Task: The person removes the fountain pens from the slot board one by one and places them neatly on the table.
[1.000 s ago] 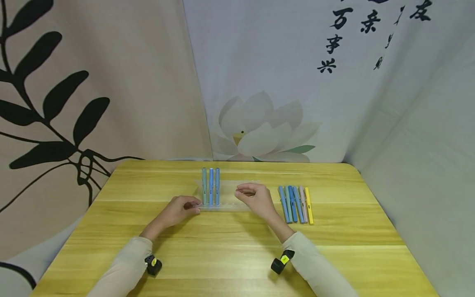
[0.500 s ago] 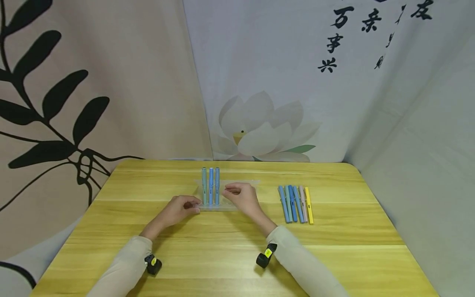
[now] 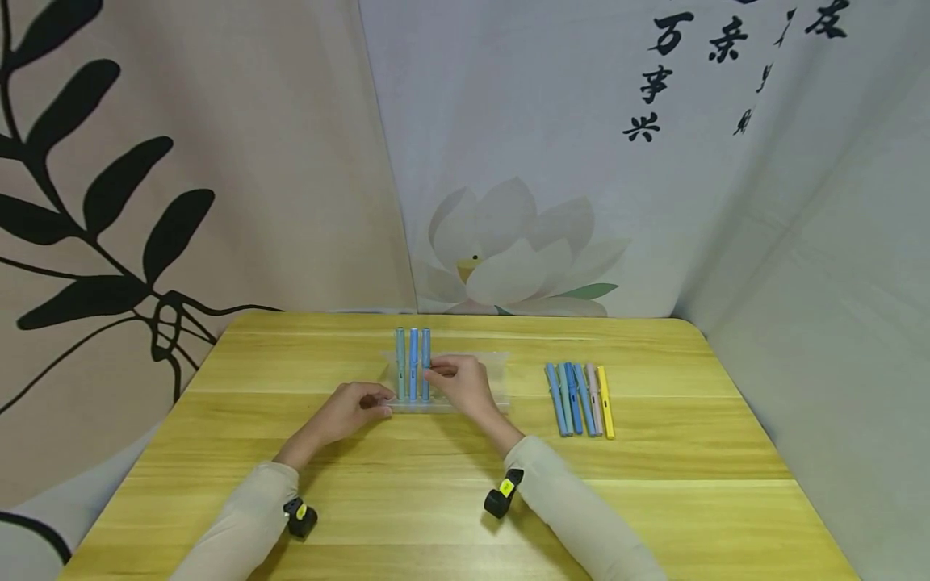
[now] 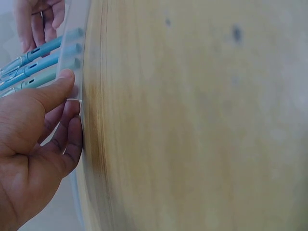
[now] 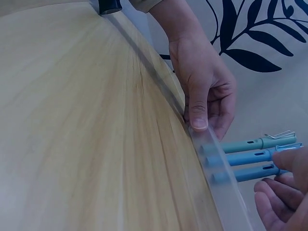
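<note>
A clear plastic pen rack [image 3: 481,379] lies on the wooden table [image 3: 436,500], holding three upright-lying pens: a green pen [image 3: 400,363] and two blue pens [image 3: 412,363]. My left hand [image 3: 379,403] pinches the rack's near left corner, thumb on top [image 4: 65,84]. My right hand [image 3: 434,371] has its fingertips curled on the rightmost blue pen [image 3: 425,355] in the rack; in the right wrist view a finger [image 5: 293,159] lies over that pen's end [image 5: 250,173].
Several loose pens [image 3: 581,399], blue, pink and yellow, lie in a row to the right of the rack. Printed cloth backdrops hang behind and to both sides of the table. Bare wood stretches in front of the hands.
My right hand has moved left from the rack's middle onto the rightmost blue pen. The left hand has kept its hold on the rack's corner.
</note>
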Available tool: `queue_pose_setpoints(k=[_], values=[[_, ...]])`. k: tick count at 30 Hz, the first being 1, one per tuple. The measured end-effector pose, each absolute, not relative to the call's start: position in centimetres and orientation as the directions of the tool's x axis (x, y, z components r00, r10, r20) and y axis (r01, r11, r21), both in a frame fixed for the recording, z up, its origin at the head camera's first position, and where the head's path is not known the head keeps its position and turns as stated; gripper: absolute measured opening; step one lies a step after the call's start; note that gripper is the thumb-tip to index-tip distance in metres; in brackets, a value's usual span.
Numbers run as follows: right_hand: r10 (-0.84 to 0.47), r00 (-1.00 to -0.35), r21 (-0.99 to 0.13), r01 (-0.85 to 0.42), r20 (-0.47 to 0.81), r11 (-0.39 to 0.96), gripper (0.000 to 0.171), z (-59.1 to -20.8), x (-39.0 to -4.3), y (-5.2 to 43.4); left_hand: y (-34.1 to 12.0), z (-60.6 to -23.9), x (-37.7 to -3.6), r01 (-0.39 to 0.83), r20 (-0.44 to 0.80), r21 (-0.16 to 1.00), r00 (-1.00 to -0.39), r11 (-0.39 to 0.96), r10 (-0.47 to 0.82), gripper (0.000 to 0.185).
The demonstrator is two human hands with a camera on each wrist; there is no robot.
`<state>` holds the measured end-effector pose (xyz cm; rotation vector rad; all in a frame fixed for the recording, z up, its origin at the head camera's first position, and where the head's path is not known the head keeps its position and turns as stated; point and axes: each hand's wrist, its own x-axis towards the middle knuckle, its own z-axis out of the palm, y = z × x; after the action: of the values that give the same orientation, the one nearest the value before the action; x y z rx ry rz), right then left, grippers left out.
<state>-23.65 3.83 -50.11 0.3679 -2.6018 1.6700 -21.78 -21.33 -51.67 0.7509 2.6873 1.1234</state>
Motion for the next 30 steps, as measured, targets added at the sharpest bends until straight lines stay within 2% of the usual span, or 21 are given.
queue_pose_setpoints(k=[18, 30], values=[[-0.163, -0.97, -0.886, -0.23, 0.178, 0.403, 0.021, -50.2, -24.0, 3.6, -21.2, -51.5, -21.8, 0.406, 0.073, 0.698, -0.86, 0.59, 0.505, 0.023], [-0.142, -0.951, -0.881, -0.309, 0.276, 0.358, 0.026, -48.9, -23.5, 4.1, -21.1, -51.5, -21.7, 0.388, 0.075, 0.702, -0.874, 0.597, 0.48, 0.021]])
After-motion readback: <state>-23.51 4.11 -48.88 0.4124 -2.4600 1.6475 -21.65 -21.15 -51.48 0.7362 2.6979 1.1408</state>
